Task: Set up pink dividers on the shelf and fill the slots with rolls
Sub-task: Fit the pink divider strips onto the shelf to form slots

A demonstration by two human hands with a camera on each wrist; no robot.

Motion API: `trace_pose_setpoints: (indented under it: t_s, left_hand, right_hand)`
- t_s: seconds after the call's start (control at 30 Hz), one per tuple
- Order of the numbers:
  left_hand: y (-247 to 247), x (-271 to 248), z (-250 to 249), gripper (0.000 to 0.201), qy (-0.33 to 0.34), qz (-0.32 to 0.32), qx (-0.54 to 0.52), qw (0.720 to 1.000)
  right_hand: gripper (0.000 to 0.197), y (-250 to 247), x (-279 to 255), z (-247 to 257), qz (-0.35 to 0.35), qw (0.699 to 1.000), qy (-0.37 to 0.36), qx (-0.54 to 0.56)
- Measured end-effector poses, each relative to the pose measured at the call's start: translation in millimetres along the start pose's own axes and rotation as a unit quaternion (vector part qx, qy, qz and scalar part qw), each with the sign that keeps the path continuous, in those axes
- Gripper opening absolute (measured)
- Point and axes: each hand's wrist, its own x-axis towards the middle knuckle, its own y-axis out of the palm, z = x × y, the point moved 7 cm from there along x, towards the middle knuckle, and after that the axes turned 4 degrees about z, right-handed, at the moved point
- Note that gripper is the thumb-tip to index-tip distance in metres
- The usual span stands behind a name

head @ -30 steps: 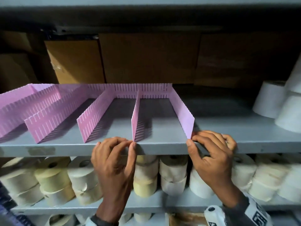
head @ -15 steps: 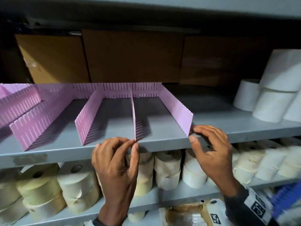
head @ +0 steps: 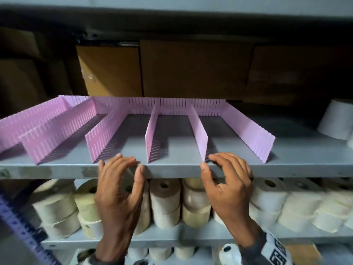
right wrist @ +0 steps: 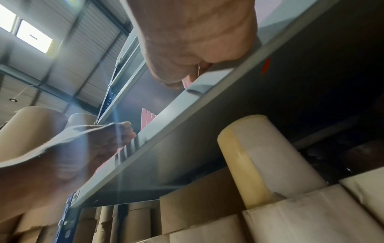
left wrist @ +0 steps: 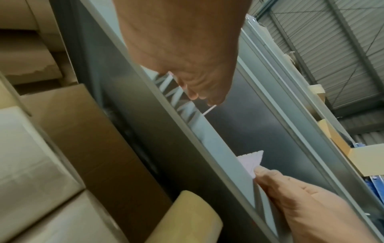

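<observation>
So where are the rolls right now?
In the head view, most rolls are stacked on the lower shelf, under the gray shelf holding the pink dividers; a few white rolls stand at its right end.

You are standing in a warehouse or stockroom. Grey steel shelving holds rows of paper rolls on the level below and brown cardboard boxes at the back, and above you runs a corrugated metal roof on steel beams with a skylight.
</observation>
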Motion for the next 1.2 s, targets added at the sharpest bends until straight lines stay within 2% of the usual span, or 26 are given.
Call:
trace_pose_setpoints:
  t_s: [0.13,0.4,0.6,0.8,1.03,1.2]
  left_hand:
    - [10.0,5.0,7.0,0.019,0.001,0.043,0.006,0.999]
    - [17.0,9.5,5.5,0.012,-0.036,0.042,0.036,0.998]
    - [15.8,10.6,1.8,0.023,-0.058,0.035,0.020,0.997]
    - [14.6,12.7,-0.3,0.018,-0.067,0.043,0.009,0.997]
    - [11.6,12.4,-0.4,0.012,-0.065,0.083,-0.004,0.994]
    - [10.4,12.0,1.9,0.018,-0.064,0.105,-0.003,0.992]
  right_hand:
    - [0.014,8.4,-2.4,-2.1,-0.013,1.000,-0.013,-0.025]
    - [0.017,9.3,-5.8,-2.4,-0.032,0.998,-0.039,-0.029]
    - [0.015,9.9,-7.3,-4.0,-0.038,0.998,-0.041,-0.025]
    - [0.013,9.7,-9.0,-3.9,-0.039,0.998,-0.048,-0.033]
    - [0.012,6.9,-8.3,-0.5,-0.038,0.998,-0.025,-0.044]
    - [0.012,7.2,-7.9,-0.4,-0.029,0.998,-0.023,-0.043]
